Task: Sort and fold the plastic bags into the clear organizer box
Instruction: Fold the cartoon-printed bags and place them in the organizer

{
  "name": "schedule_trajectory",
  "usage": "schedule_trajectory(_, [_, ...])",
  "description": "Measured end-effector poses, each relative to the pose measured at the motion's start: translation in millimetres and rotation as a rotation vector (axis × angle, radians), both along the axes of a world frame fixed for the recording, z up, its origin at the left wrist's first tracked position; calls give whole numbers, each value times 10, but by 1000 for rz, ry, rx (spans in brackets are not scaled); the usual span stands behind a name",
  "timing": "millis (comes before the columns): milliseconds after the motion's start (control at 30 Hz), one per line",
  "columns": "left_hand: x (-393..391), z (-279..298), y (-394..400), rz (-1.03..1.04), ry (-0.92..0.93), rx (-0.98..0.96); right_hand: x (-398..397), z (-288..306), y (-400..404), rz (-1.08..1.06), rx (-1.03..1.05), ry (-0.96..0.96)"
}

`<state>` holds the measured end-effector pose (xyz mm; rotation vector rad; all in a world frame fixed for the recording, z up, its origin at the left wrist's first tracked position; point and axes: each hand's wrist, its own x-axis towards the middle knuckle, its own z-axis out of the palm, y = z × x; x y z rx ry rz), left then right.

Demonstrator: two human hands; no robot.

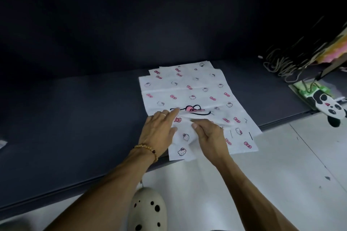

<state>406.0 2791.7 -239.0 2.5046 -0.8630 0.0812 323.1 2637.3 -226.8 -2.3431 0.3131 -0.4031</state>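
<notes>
Leftmost, the left hand (158, 130) lay flat with straight fingers on a white plastic bag printed with pink bows and cat faces (189, 97), spread on the dark grey cushion (75, 118). Beside it, the right hand (210, 137) apparently pinched the bag's near fold. Farther right lay a panda-print bag (327, 108).

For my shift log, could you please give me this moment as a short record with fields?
surface: dark padded surface, near edge above a pale floor
bag: white plastic bag printed with pink bows and cat faces, spread flat, near end overhanging the edge
left hand: fingers straight, pressing the bag flat; beaded bracelet on the wrist
right hand: grip pinching a raised fold of the bag
right side: panda-print bag, pile of cords
floor: spotted clog
organizer box: not in view
</notes>
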Motion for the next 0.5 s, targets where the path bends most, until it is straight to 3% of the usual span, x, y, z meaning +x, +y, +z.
schedule_trajectory(167, [75,154,607,61,32,-29,80,131,473,88,134,170])
schedule_trajectory(233, [95,194,1000,94,119,-49,101,90,613,203,-141,281])
schedule_trajectory(333, [74,240,1612,122,359,-80,143,15,758,250,-588,321])
schedule_trajectory(400, [51,263,1968,160,584,-155,192,15,837,216,-614,268])
schedule_trajectory(500, [36,227,2384,298,854,-292,320,59,956,189,-430,148])
